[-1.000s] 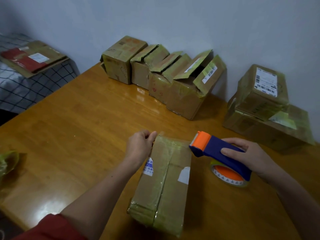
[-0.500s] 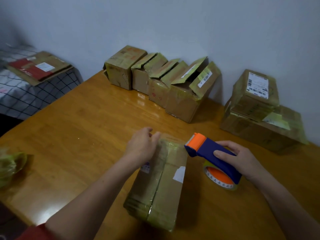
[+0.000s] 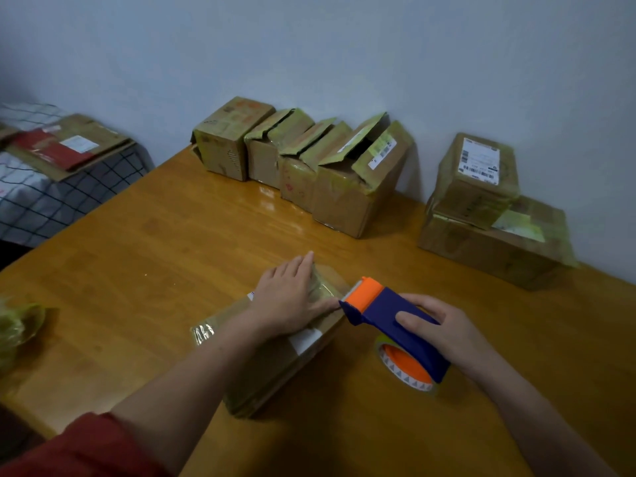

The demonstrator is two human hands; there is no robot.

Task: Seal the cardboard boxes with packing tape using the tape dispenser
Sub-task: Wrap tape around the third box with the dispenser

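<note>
A long cardboard box (image 3: 275,366) wrapped in clear tape lies on the wooden table (image 3: 155,263) in front of me. My left hand (image 3: 292,297) lies flat on the box's far end, fingers straight, pressing the top. My right hand (image 3: 437,328) grips the blue handle of the tape dispenser (image 3: 389,318). Its orange head touches the box's right edge beside my left thumb. The orange-cored tape roll (image 3: 406,370) hangs under the handle near the table.
A row of several cardboard boxes (image 3: 344,187), some with open flaps, stands against the wall. Two stacked boxes (image 3: 481,215) sit at the right. Crumpled tape (image 3: 17,325) lies at the left edge. Flat cardboard (image 3: 65,146) rests on a checked bed.
The box has turned so its far end points right. My left hand went from gripping the far left corner to lying flat on top. The dispenser head moved up against the box.
</note>
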